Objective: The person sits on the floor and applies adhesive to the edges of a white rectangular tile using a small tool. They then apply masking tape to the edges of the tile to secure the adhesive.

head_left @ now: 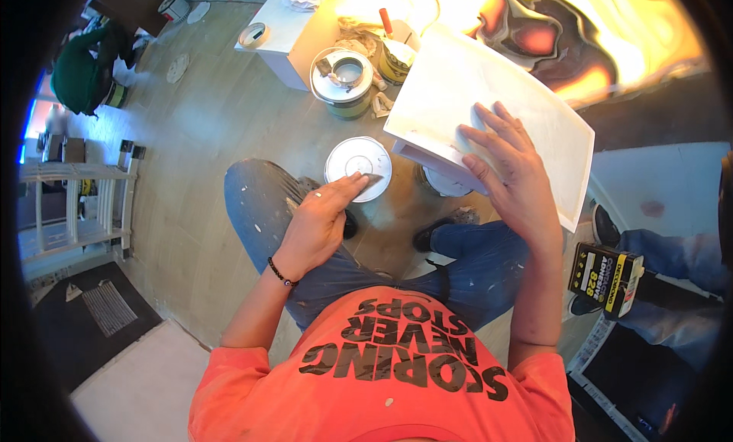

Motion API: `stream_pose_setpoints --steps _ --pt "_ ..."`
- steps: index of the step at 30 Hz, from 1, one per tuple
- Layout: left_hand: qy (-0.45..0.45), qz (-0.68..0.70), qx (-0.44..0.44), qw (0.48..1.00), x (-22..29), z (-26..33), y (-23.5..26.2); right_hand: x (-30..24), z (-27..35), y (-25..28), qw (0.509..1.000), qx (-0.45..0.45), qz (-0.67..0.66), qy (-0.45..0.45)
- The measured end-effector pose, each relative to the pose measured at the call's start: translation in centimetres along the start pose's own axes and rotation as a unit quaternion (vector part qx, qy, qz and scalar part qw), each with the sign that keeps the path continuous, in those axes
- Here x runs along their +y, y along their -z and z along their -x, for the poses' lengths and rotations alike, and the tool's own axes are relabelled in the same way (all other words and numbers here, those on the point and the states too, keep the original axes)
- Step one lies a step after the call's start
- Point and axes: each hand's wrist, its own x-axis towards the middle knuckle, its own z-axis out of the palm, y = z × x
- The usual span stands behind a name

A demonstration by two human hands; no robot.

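Head view: the white panel stood tilted ahead of the right knee, to the right of a round white lid; what bore its weight was hidden. Right grip: fingers loosely spread, laid on the broad face, steadying rather than clasping; whether the thumb hooked an edge could not be told. Left grip: fingers drawn together at the lid, apparently pinching a small dark blade. Handling, as judged: panel stiff and fairly light for its breadth, but awkward to balance one-handed; face probably smooth, and slippery if any coating was wet; corners likely to chip. Best hold: opposite edges, or the folded near edge with a palm behind, keeping fingertips off the face. Blade judged light, thin and springy; best pinched well back from its edge.
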Motion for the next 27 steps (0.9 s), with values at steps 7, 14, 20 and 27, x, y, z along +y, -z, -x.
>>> stream_pose_setpoints --steps 7,14,20,27 --pt "-0.029 -0.127 -0.026 0.991 -0.5 0.6 -1.8 -1.6 -2.2 -1.9 0.999 0.001 -0.008 0.034" --pt "0.021 -0.209 -0.033 0.977 -0.6 -1.2 -1.6 -2.9 -4.2 -3.7 0.999 0.015 -0.013 0.029" --pt "0.101 -0.301 -0.073 0.945 -1.4 -7.4 -2.0 -3.4 -4.8 -4.8 0.999 0.036 -0.025 0.008" --pt "0.187 -0.341 -0.167 0.906 -7.6 -11.8 -8.1 -3.7 -5.1 -5.3 0.998 0.052 -0.038 0.008"
